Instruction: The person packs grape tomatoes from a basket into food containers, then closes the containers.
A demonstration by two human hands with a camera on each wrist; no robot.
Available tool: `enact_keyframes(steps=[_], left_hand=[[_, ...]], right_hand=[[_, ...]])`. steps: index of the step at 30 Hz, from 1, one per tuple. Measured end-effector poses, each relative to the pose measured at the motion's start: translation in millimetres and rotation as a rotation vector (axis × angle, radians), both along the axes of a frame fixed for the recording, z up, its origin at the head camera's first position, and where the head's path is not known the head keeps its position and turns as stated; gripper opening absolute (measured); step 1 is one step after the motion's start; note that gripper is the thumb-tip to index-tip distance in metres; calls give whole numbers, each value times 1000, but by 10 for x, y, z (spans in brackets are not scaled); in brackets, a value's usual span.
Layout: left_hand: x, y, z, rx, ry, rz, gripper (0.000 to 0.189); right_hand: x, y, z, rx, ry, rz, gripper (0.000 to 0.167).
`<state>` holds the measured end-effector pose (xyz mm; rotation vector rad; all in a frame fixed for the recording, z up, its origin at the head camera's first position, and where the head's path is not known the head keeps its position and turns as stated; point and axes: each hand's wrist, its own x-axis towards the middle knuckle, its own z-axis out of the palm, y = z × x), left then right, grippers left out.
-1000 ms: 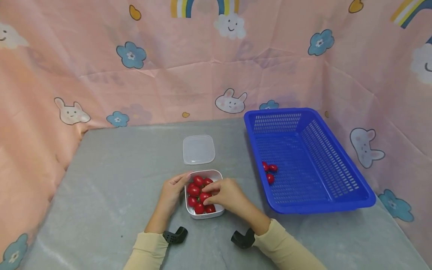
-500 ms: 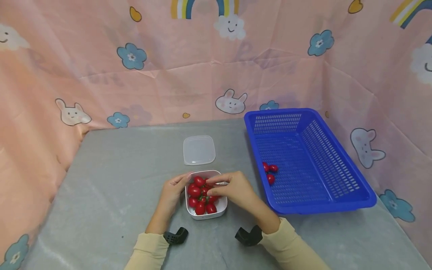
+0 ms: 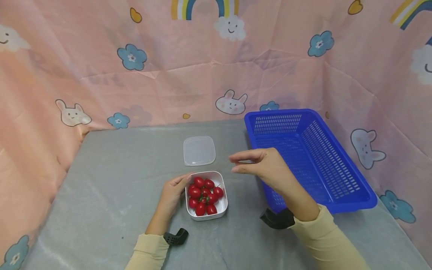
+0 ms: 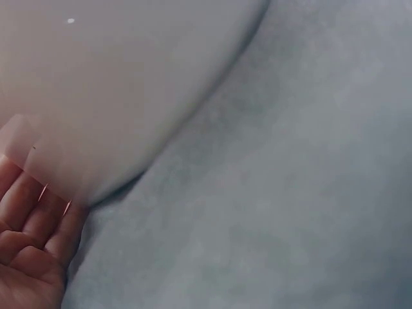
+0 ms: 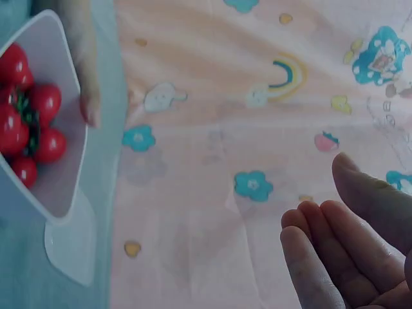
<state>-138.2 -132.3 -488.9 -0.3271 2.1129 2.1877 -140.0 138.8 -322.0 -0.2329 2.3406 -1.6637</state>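
Observation:
A white square container (image 3: 221, 205) holds several red cherry tomatoes (image 3: 199, 182), some with green stems. My left hand (image 3: 171, 195) holds the container at its left back side, thumb near the rim; in the left wrist view, its fingers (image 4: 40, 209) lie against the outer wall. My right hand (image 3: 261, 167) is raised to the right of the container, in front of the blue basket's near left side. Its fingers and thumb are extended with a gap between them, and the right wrist view shows nothing held.
A clear lid (image 3: 199, 150) lies on the grey tabletop (image 3: 128, 168) behind the container. The large blue basket (image 3: 341, 153) stands at the right; the right arm covers part of it. A patterned pink cloth (image 3: 189, 82) hangs behind and at both sides.
My right hand has left a tomato in the container and moved up and right toward the basket, now covering the tomatoes seen there earlier. My left hand stays at the container.

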Motion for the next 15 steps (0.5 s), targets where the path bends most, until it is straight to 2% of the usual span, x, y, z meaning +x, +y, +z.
enact_keyframes(steps=[9,15], left_hand=[[-2,2,-3,-17,8,1,35],[2,-8,-11,-26,2,2,34]], right_hand=[[-231,422,100,87,19,-57,46],[-499,700,-17,126,-8,-55,52]])
